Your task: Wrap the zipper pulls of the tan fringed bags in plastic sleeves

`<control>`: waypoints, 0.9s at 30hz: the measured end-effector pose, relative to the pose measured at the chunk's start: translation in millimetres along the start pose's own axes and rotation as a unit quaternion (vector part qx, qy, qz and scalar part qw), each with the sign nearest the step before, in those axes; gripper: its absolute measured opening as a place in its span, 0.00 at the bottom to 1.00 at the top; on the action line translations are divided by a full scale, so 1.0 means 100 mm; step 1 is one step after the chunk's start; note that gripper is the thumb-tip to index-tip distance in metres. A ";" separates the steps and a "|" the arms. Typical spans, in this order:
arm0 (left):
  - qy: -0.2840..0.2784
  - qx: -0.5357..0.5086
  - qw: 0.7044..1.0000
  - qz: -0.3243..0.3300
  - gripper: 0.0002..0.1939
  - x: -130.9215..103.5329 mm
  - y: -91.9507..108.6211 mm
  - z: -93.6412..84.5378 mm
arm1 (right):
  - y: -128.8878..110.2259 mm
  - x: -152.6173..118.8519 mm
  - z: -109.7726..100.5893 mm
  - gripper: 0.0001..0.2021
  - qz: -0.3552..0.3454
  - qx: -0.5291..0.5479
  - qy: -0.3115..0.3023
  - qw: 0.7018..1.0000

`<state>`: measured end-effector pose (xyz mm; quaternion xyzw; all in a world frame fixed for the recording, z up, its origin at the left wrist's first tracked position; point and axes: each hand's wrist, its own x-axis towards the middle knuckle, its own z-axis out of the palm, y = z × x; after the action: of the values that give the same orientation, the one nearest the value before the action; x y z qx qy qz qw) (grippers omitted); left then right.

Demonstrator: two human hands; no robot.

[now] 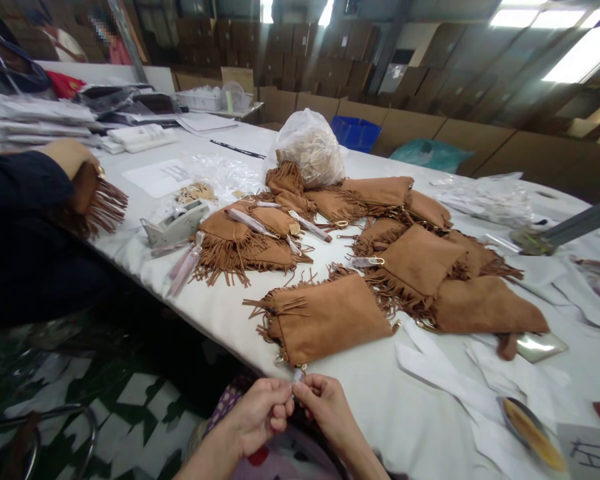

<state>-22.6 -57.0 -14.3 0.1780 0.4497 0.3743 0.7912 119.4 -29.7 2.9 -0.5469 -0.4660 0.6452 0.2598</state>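
Observation:
My left hand (pixel 267 408) and my right hand (pixel 325 403) meet at the table's front edge, fingers pinched close together. Between them is a small whitish wrapped piece (pixel 298 377) at the metal clasp end of a brown fringed pouch (pixel 335 313); its full shape is hidden by my fingers. The pouch lies flat on the white cloth, fringe toward the left. More brown fringed pouches (pixel 420 257) are heaped beyond it on the right, and others (pixel 250 233) lie to the left with plastic-wrapped straps (pixel 250 222) on top.
A co-worker's hand (pixel 70 159) at left holds a fringed brown piece (pixel 97 200). A tape dispenser (pixel 175 223) stands near the left edge. A stuffed plastic bag (pixel 310 147) sits behind the pouches. A metal post (pixel 580 220) rises at right, near a tape roll (pixel 530 430).

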 end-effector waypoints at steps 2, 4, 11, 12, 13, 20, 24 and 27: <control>-0.002 -0.014 1.000 -0.013 0.19 0.02 -0.02 0.01 | -0.02 -0.02 -0.06 0.17 -0.011 -0.025 -0.002 1.000; 0.037 0.010 0.999 0.017 0.20 0.03 -0.05 0.04 | -0.02 -0.06 -0.12 0.16 -0.021 -0.052 0.033 0.998; 0.210 0.328 0.898 0.205 0.16 -0.05 -0.12 0.12 | 0.07 -0.24 -0.10 0.30 0.037 0.068 0.142 0.987; 0.216 0.359 0.882 0.217 0.15 -0.07 -0.12 0.13 | 0.07 -0.23 -0.03 0.33 0.045 0.099 0.125 0.986; 0.217 0.377 0.872 0.225 0.14 -0.08 -0.12 0.13 | 0.07 -0.22 0.03 0.35 0.048 0.130 0.110 0.984; 0.153 0.140 0.963 0.171 0.12 -0.04 -0.19 0.23 | 0.09 -0.02 0.29 0.42 0.036 0.310 0.088 0.946; 0.101 -0.146 0.984 0.020 0.09 -0.03 -0.17 0.26 | 0.02 -0.01 0.20 0.34 0.082 0.354 0.045 0.931; 0.007 -0.291 0.952 -0.092 0.03 -0.08 -0.08 0.23 | -0.09 -0.04 0.10 0.21 0.111 0.378 -0.035 0.918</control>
<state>-1.8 -66.8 -2.7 -0.1048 0.3413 0.4161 0.8363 109.7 -31.7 12.3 -0.4329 -0.1322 0.8168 0.3578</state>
